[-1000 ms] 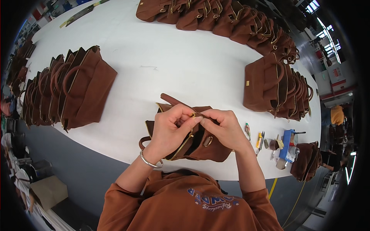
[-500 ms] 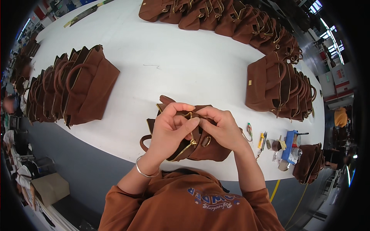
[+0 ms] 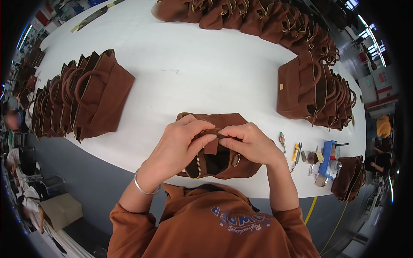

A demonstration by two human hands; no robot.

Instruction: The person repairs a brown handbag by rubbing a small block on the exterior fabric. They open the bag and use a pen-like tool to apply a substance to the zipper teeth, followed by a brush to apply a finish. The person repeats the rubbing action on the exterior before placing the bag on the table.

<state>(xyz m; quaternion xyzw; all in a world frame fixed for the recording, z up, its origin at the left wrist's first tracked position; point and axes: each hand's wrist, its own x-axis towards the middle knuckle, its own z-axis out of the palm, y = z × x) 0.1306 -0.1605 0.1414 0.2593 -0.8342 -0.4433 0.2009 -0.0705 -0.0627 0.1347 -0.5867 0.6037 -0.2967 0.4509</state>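
A brown handbag (image 3: 234,170) lies at the table's near edge, its mouth open and its dark inside showing. My left hand (image 3: 183,139) pinches the bag's zipper edge between thumb and fingers. Gold zipper teeth (image 3: 198,165) run down below that hand. Close beside it, my right hand (image 3: 247,142) pinches the same edge, thumb toward the other thumb. A small brown leather tab (image 3: 211,147) hangs between the hands. On the bag's right side sits a gold ring (image 3: 236,160). The zipper slider is hidden from view.
Brown handbags stand in a row on the left (image 3: 103,99), with more on the right (image 3: 297,92) and along the far edge (image 3: 258,21). At the right lie a yellow tool (image 3: 295,152), a blue box (image 3: 329,155) and another dark brown bag (image 3: 348,178). The white table (image 3: 189,86) holds a loose thread.
Both hands have shifted along the zipper edge, and the bag has turned between them. The slider and hanging zipper strip are no longer seen; the leather tab now shows.
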